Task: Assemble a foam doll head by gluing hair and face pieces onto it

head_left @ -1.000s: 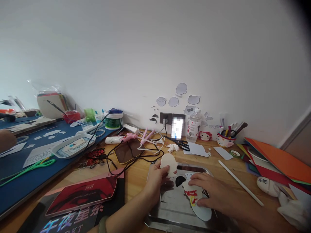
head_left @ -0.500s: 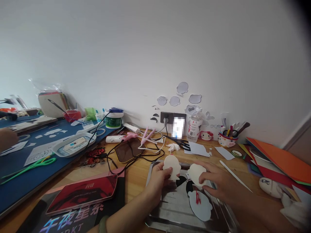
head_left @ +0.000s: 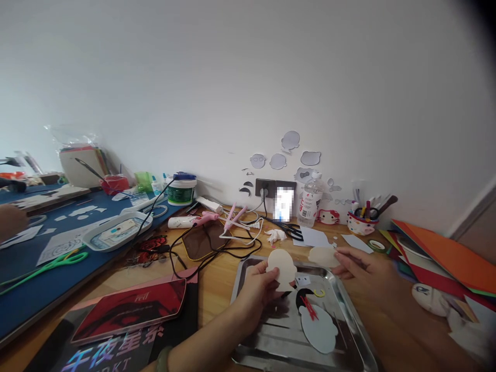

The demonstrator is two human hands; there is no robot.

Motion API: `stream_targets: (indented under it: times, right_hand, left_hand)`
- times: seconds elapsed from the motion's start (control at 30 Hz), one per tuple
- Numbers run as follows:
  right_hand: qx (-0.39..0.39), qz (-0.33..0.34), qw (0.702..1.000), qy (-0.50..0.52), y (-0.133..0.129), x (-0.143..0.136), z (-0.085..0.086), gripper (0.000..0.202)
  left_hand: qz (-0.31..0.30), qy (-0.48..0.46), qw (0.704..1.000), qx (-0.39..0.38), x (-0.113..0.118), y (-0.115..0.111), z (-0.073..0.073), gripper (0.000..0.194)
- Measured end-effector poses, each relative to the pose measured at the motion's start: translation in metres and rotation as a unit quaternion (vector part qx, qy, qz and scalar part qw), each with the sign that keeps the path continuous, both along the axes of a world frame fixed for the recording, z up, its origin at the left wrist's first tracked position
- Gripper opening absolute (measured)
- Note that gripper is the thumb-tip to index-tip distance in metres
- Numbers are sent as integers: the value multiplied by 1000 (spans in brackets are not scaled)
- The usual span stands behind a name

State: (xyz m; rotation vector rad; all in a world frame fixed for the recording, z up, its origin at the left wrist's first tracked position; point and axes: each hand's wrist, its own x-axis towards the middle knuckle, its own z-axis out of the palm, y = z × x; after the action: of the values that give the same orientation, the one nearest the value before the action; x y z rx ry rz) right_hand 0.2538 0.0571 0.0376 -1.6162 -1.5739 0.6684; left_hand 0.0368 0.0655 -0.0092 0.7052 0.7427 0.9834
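My left hand [head_left: 260, 287] pinches a cream-coloured head-shaped paper cutout [head_left: 281, 266] above the left part of a metal tray [head_left: 271, 354]. A second cream cutout [head_left: 322, 256] is between the fingers of my right hand [head_left: 358, 266], over the tray's far right corner, tilted so that it looks narrow. In the tray lie a pale head-shaped cutout [head_left: 320, 330], a red piece [head_left: 310, 308] at its upper left, a black piece [head_left: 303, 296], a small yellow curved piece [head_left: 319, 293] and a small white piece with dots [head_left: 303, 280].
Behind the tray are black scissors [head_left: 293, 231], a bottle [head_left: 311, 201] and a pen cup [head_left: 362, 219]. Pink glue guns [head_left: 234, 217] with tangled cords lie left. Coloured paper [head_left: 445, 253] is at right. Another person's hand [head_left: 13, 222] shows at the far left.
My right hand has moved right and up with its cutout, tilting it. My left hand has shifted slightly right. The red piece lies lower and further left, and the yellow piece has come into view.
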Motion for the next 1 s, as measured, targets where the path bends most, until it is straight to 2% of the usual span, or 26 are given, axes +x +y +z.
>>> stream_targets:
  times: [0.13, 0.2, 0.33, 0.43, 0.7, 1.0]
  right_hand:
    - [-99, 66, 984, 129, -3, -10, -1, 37]
    - [-105, 62, 980, 159, -7, -20, -1, 35]
    - [-67, 44, 988, 131, -13, -34, -2, 31]
    - [-51, 40, 994, 94, -12, -36, -4, 29]
    - [15, 43, 999, 21, -16, -37, -3, 24]
    - [-34, 35, 998, 44, -18, -35, 7, 29]
  left_hand:
    - [-68, -64, 996, -15, 4, -11, 8, 32]
    - [-105, -109, 988, -5, 6, -18, 11, 32]
    - [-172, -169, 970, -12, 10, -26, 13, 43]
    - [-208, -182, 961, -20, 10, -27, 12, 53]
    - [-199, -176, 964, -29, 8, -26, 8, 45]
    - [-204, -185, 961, -14, 8, -25, 10, 46]
